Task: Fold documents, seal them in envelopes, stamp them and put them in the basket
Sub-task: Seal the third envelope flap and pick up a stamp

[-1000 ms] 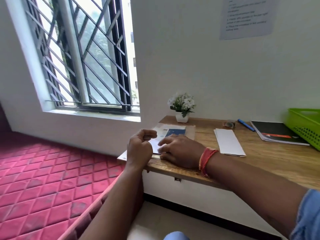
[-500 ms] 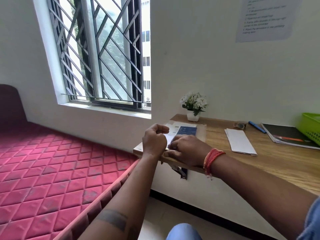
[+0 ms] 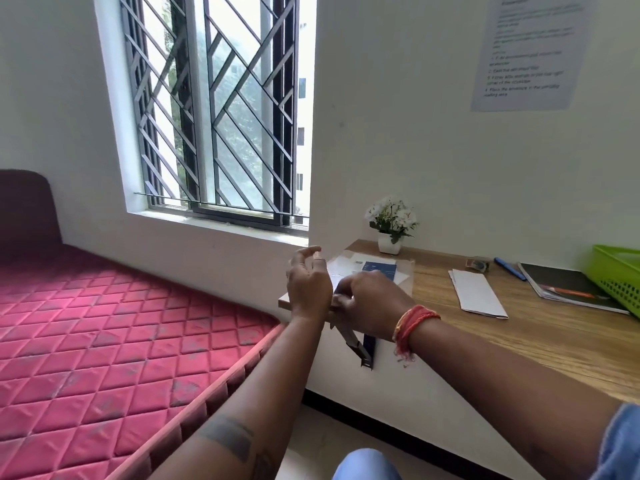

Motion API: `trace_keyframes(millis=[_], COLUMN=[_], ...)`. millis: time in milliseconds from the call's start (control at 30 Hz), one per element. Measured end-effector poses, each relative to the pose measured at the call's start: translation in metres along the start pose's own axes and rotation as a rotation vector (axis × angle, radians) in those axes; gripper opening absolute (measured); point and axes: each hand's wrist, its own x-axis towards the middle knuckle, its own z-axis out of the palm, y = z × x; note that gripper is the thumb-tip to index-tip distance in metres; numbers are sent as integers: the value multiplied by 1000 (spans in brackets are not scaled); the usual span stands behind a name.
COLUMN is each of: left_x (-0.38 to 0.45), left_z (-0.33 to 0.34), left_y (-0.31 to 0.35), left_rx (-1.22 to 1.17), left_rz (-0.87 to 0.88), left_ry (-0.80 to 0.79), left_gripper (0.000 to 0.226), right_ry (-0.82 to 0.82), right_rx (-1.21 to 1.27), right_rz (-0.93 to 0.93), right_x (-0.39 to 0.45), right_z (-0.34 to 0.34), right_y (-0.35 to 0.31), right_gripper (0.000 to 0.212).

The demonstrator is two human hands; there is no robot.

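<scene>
Hands at the left end of the wooden desk (image 3: 519, 334). Left hand (image 3: 308, 289) raised off the surface, back toward camera, fingers loosely curled and spread; nothing visible in its grasp. Right hand (image 3: 370, 303) lower, just right of the left and touching the papers at the desk edge; fingers bent down onto a white sheet (image 3: 337, 280), though whether they pinch it or only press on it cannot be told. Red thread band (image 3: 414, 320) on the right wrist.

Under and beyond the hands: brown envelope (image 3: 405, 271) lying flat, with a white printed document (image 3: 346, 263) and a blue card (image 3: 381, 269) on top of it. Folded white paper (image 3: 479, 294) lies apart, further right on the desk. Past it, near the wall: a small dark object (image 3: 479, 264), too blurred to identify, and a blue pen (image 3: 509, 268) beside it. Dark-covered notebook (image 3: 568, 287) to the right, its far edge touching the green basket (image 3: 620, 282) at the frame edge. Potted white flowers (image 3: 391, 225) stand at the desk's back left corner. Red quilted mattress (image 3: 104, 334) left of the desk, barred window (image 3: 214, 109) above it, printed notice (image 3: 530, 50) on the wall.
</scene>
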Motion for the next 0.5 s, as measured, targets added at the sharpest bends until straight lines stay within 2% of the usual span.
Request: trace_keyframes(millis=[100,167,300,400,500], left_x=[-9,-18,-30,-27,-12], left_z=[1,1,-1,0,3], left_y=[9,12,5,7,28], left_rx=[2,7,13,56,54], left_rz=[6,92,303,445,446], left_ry=[112,159,-36,-94,-21], left_gripper=[33,49,67,61,33], right_ry=[110,188,161,121,110], right_rx=[243,476,989,1155,1241], right_rz=[126,182,246,221,181], right_x=[7,15,28,34,41], right_z=[-10,-21,-49,-67,-77], right_y=[0,0,-9,-17,-21], right_gripper=[20,19,15,20,26])
